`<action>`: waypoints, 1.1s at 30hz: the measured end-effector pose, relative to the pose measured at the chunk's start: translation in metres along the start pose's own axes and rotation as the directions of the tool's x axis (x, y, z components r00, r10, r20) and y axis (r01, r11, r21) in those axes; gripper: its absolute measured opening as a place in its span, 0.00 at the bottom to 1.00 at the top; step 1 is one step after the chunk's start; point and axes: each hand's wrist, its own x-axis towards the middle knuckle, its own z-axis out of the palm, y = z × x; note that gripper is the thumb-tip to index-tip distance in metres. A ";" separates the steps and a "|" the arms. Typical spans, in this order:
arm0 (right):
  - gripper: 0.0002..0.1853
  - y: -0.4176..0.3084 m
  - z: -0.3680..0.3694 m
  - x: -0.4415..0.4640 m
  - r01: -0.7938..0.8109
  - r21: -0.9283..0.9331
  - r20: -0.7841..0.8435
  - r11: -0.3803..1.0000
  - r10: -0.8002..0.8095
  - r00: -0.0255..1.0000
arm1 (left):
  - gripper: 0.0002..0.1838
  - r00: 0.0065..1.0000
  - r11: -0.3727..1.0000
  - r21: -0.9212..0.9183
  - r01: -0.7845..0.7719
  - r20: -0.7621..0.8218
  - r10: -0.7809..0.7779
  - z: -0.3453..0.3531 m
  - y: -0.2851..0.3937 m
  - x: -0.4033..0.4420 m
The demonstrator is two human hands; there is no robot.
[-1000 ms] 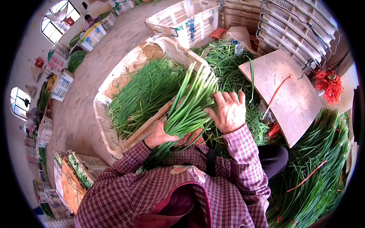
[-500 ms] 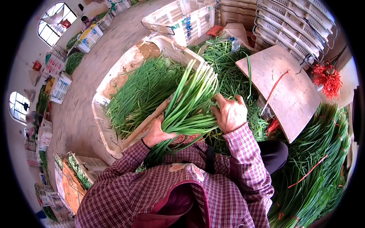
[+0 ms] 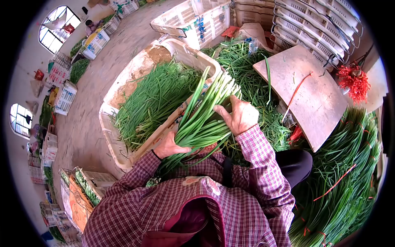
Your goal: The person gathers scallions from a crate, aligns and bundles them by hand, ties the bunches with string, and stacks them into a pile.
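A thick bunch of green chives [image 3: 199, 127] with pale stem ends slants up and away in front of my body. My left hand [image 3: 168, 146] is closed around its lower, leafy part, thumb across the leaves. My right hand [image 3: 243, 116] is at the bunch's right side near the pale ends, its thumb and curled forefinger on some stems; the other fingers are partly hidden. Just beyond, a white plastic crate [image 3: 119, 158] holds a heap of loose chives [image 3: 156, 103].
Loose greens [image 3: 242, 61] pile up beyond my right hand. A board [image 3: 302, 94] with a red tie lies at right, near hanging red ties [image 3: 354, 82]. Tied chive bundles [image 3: 337, 185] lie at lower right. Stacked crates [image 3: 317, 29] stand behind; a person [image 3: 89, 26] is far left.
My right hand has shifted left and slightly up along the bunch, its thumb now reaching over the stems. The bunch's pale ends have moved a little right; my left hand keeps its hold.
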 end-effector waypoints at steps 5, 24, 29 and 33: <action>0.17 0.009 0.004 0.004 -0.030 0.154 0.029 0.988 0.026 0.999 | 0.35 1.000 0.999 0.022 -0.026 -0.004 0.026 -0.001 0.000 -0.001; 0.06 0.017 -0.046 0.002 0.207 -0.113 -0.411 0.972 -0.236 0.881 | 0.33 1.000 0.999 -0.039 -0.002 0.003 0.002 -0.005 0.003 -0.008; 0.13 -0.002 -0.006 0.007 0.157 -0.064 -0.249 0.986 -0.168 0.954 | 0.30 0.999 0.999 0.003 -0.033 -0.008 0.033 -0.004 0.013 -0.011; 0.10 0.000 -0.004 0.012 0.093 0.070 -0.146 0.993 -0.082 0.986 | 0.33 1.000 1.000 -0.009 -0.010 0.011 0.010 -0.006 0.016 -0.010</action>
